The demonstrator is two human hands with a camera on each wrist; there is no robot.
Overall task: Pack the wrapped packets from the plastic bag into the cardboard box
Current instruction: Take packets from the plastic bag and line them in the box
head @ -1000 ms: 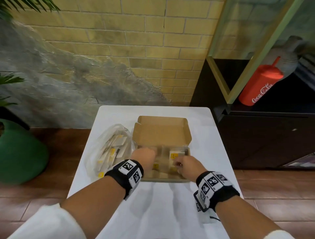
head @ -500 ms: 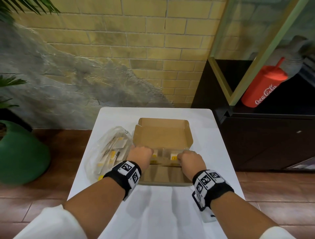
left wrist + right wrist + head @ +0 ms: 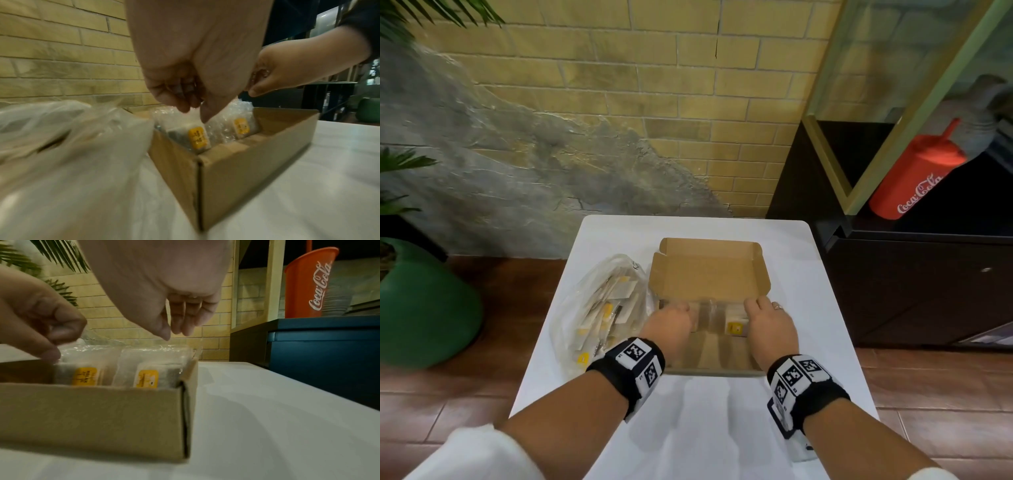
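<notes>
The open cardboard box (image 3: 714,356) lies mid-table with its lid (image 3: 707,270) folded back. Two bubble-wrapped packets with yellow labels (image 3: 734,323) (image 3: 197,138) (image 3: 147,378) stand on edge side by side at the box's far end. My left hand (image 3: 671,323) (image 3: 193,110) pinches the top of the left packet (image 3: 86,374) between curled fingers and thumb. My right hand (image 3: 767,318) (image 3: 174,332) hangs over the right packet with relaxed fingers pointing down, thumb tip at the wrap's top edge. The clear plastic bag (image 3: 604,308) with several more packets lies left of the box.
The white table (image 3: 722,428) has bare surface in front of and right of the box. A dark cabinet (image 3: 928,284) with a red Coca-Cola cup (image 3: 914,178) stands to the right, a green plant pot (image 3: 417,301) on the floor to the left, a brick wall behind.
Both hands have moved from the box's near half to its far end and spread apart. The packets went with them and now stand upright by the lid.
</notes>
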